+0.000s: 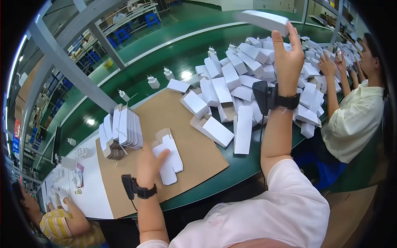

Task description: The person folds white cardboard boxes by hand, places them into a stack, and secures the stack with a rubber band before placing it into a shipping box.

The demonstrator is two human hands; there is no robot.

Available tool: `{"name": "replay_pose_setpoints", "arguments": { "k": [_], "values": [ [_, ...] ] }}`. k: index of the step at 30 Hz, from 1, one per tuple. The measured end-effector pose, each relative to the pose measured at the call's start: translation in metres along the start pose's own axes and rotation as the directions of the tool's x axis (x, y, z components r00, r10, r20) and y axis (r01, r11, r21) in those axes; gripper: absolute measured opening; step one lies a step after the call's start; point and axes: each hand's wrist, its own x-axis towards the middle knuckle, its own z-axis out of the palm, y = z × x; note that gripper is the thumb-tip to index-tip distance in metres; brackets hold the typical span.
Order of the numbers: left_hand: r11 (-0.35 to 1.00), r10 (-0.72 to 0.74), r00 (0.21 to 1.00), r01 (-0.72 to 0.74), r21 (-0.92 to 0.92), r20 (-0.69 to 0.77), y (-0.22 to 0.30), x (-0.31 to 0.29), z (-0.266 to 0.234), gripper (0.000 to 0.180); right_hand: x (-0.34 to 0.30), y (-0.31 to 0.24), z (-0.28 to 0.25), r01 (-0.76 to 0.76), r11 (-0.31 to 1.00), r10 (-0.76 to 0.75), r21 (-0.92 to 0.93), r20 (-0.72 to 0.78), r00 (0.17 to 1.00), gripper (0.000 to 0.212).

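My right hand [286,51] is raised above a heap of white boxes [231,74], its thumb and fingers at one end of a long white box [266,20]. The far end of that box is smeared by motion. Lower down, my left hand [149,163] hovers over or touches the edge of a flattened white carton [168,159], thumb apart from blurred fingers; nothing shows in it. The flattened cartons lie on a brown cardboard sheet [198,144]. Just beyond my left hand stands a stack of folded white cartons [122,128].
Several white plug adapters [153,82] stand on the green table [198,184]. A co-worker in a cream shirt [351,120] handles items at the right; another in yellow stripes [66,221] works at the left over white paper [97,194]. A grey post [74,70] rises at the left.
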Motion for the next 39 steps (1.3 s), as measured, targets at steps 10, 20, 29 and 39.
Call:
{"name": "replay_pose_setpoints", "arguments": {
  "k": [10, 20, 29, 39],
  "values": [
    [0.99, -0.112, 0.993, 0.115, -0.082, 0.038, -0.02, -0.001, 0.01, 0.059, -0.043, -0.057, 0.014, 0.145, 0.939, -0.241, 0.312, 0.297, 0.924, 0.02],
    [0.961, -0.212, 0.977, 0.214, -0.175, 0.028, -0.022, 0.004, 0.003, 0.03, -0.051, -0.068, 0.01, 0.08, 0.92, -0.274, 0.383, 0.484, 0.831, 0.02],
    [0.64, 0.05, 0.945, -0.278, -0.716, -0.323, 0.104, 0.019, -0.06, 0.019, -0.105, -0.091, 0.038, -0.163, 0.837, -0.33, 0.522, 0.719, 0.611, 0.039],
    [0.618, 0.375, 0.847, -0.531, -0.579, -0.377, 0.095, 0.041, -0.046, 0.031, -0.1, -0.086, 0.038, -0.357, 0.731, -0.283, 0.582, 0.734, 0.618, 0.032]
  ]
}}
